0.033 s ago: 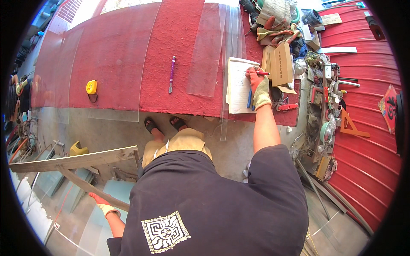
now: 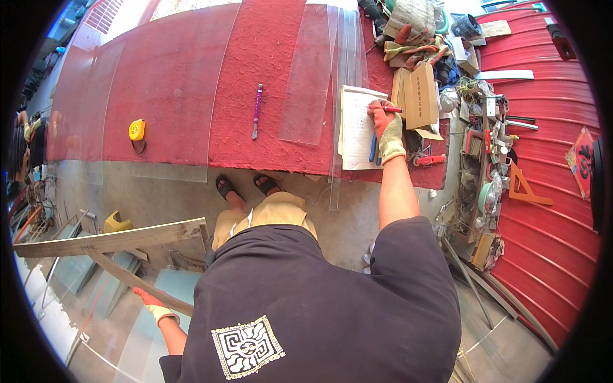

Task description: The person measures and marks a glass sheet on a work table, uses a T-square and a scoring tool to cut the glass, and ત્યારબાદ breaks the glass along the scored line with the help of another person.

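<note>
My right hand (image 2: 389, 135), in a red-and-cream work glove, is closed around a red pen (image 2: 394, 110) over the written page of a notepad (image 2: 355, 137). Blue-handled pliers (image 2: 373, 148) lie on the pad beside that hand, partly hidden by it. Down at the lower left, my left hand (image 2: 155, 307) wears a matching glove, its fingers stretched out and no object visible in them. It is close to a slanting wooden bar (image 2: 137, 281) and over pale glass sheets (image 2: 142, 338); whether it touches either I cannot tell.
Clear glass panes (image 2: 163, 83) cover much of the red-covered table (image 2: 239, 153), some overhanging its near edge. A yellow tape measure (image 2: 136, 131) and a purple glass cutter-like tool (image 2: 257, 112) lie there. An open cardboard box (image 2: 421, 96) stands right of the pad, near a cluttered shelf (image 2: 488, 185).
</note>
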{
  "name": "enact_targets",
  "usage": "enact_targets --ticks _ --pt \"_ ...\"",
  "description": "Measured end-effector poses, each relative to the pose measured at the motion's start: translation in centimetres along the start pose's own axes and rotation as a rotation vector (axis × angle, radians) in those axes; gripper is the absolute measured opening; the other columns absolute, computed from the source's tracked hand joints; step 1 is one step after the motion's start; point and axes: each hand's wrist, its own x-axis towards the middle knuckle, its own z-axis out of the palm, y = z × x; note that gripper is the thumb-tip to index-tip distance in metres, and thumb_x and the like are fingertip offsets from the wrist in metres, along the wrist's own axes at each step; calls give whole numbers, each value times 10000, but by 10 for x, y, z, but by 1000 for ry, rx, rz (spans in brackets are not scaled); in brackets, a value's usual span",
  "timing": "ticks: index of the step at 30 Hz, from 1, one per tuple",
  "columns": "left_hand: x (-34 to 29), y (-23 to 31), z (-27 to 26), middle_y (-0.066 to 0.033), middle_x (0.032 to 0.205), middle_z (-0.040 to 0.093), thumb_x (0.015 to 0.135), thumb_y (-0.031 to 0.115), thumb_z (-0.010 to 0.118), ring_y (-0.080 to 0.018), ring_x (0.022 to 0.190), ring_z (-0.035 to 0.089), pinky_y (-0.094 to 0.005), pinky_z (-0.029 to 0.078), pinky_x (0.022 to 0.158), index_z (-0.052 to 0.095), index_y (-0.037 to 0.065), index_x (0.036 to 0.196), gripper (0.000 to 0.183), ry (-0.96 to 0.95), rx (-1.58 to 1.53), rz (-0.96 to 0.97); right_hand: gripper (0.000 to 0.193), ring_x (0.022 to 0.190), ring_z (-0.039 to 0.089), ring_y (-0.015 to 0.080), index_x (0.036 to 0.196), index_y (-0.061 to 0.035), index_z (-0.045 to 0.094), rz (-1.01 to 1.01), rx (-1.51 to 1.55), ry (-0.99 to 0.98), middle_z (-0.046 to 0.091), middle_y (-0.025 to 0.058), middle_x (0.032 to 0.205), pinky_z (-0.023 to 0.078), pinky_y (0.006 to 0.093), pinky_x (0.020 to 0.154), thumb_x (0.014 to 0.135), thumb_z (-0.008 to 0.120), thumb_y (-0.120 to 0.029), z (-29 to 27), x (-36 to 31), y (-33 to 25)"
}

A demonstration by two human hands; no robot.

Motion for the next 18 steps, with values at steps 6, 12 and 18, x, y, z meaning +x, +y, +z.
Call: enact_targets --ticks 6,12,18 --pt "1 -5 -6 -15 1696 260 938 877 298 -308 1463 341 -568 353 1116 198 240 1674 979 11 23 40 204 791 646 102 983 -5 648 20 -158 30 694 35 889 526 248 782 1038 666 -201 5 -5 -9" --pt "7 -9 -5 -2 1697 250 939 871 310 -313 1456 345 -580 358 1105 187 265 1674 961 4 43 67 271 746 629 117 979 18 692 -28 -216 53 709 44 789 509 287 736 1015 675 -250 -1 1 2" --pt "7 -18 -14 17 1697 236 943 859 330 -323 1446 348 -603 363 1087 174 300 1672 932 22 57 92 236 717 610 99 977 -4 660 3 -290 60 674 19 786 502 256 711 1025 672 -235 8 -8 -19"
